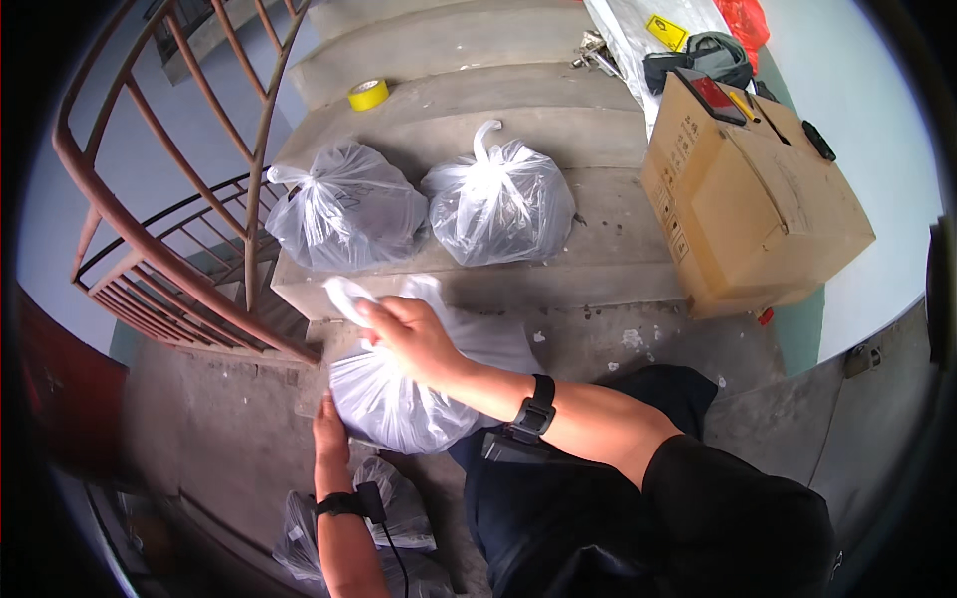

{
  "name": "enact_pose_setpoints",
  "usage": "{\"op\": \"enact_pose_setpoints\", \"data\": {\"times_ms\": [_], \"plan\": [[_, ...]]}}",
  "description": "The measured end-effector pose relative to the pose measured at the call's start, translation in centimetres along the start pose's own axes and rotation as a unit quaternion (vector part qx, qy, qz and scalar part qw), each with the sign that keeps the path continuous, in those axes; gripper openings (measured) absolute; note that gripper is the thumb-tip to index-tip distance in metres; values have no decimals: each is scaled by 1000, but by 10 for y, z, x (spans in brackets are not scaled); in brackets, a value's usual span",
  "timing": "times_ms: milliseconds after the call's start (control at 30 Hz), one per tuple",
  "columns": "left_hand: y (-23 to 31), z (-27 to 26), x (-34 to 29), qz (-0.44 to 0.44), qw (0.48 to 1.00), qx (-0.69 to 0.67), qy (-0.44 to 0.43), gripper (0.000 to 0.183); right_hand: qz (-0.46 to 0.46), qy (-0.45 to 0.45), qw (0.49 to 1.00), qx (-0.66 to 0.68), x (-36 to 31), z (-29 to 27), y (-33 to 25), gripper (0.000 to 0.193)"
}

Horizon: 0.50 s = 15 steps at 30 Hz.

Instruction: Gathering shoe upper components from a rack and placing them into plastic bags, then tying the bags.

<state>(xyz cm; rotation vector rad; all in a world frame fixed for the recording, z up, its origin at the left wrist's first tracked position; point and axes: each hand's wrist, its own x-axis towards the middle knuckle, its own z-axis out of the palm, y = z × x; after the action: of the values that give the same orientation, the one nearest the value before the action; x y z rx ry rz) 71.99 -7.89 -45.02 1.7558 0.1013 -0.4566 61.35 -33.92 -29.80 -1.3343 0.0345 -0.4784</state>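
Note:
A white translucent plastic bag (404, 417), bulging with contents I cannot make out, is in front of me at the foot of the stairs. My right hand (407, 337) is closed around its gathered top, and a loose loop of plastic sticks out past the fingers. Low against the bag's left side lies my left hand (330, 431), its fingers stretched out and partly hidden by the bag. Two similar filled bags, one on the left (349, 209) and one on the right (503, 204), sit tied on the step beyond.
More filled bags (394, 503) lie on the floor by my left forearm. A cardboard box (743, 209) stands at the right with a phone-like device (710, 97) on top. Yellow tape (368, 95) rests on a higher step. A rusty railing (150, 234) runs along the left.

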Motion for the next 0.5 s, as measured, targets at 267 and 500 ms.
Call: {"op": "enact_pose_setpoints", "data": {"times_ms": [267, 500], "plan": [[54, 96, -46, 436, 870, 228, 25, 64, -1, -50, 987, -153, 17, -55, 62, 35], [85, 152, -28, 328, 921, 199, -75, 31, -102, -205, 914, -335, 45, -87, 12, 24]]}}
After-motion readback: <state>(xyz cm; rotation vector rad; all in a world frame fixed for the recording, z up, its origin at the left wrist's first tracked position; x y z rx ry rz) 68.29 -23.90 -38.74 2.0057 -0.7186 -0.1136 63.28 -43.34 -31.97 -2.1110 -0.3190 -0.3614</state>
